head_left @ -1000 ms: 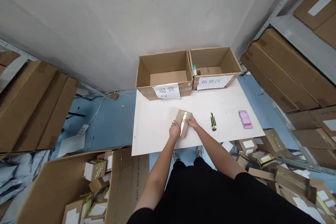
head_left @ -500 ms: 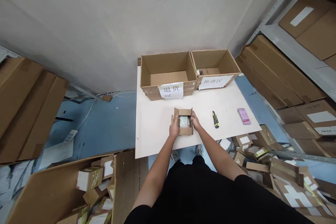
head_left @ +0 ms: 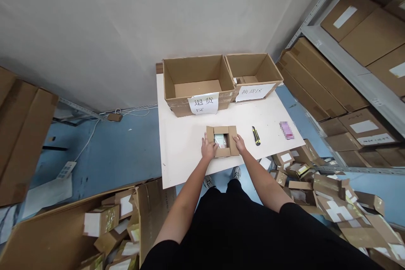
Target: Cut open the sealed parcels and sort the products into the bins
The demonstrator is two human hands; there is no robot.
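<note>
A small cardboard box (head_left: 222, 152) stands on the white table with its top flaps folded outward. Inside it lies a pale green and white flat item (head_left: 220, 140), too small to identify. My left hand (head_left: 209, 148) grips the box at its left flap, some fingers reaching toward the opening. At the right, my right hand (head_left: 239, 143) holds the outspread right flap between thumb and fingers. A black and yellow utility knife (head_left: 256, 136) lies on the table beyond my right hand.
Behind the small box stand two large open cartons with paper signs, a left carton (head_left: 177, 107) and a right carton (head_left: 278, 82). A blurred pink item (head_left: 286, 130) lies on the table's right. Below left is a big carton (head_left: 152, 215) of small boxes; more boxes (head_left: 335, 211) litter the right floor.
The right flap has swung outward with my right hand on it. My left hand has shifted from the box's side over the left flap toward the opening. The camera view has turned slightly.
</note>
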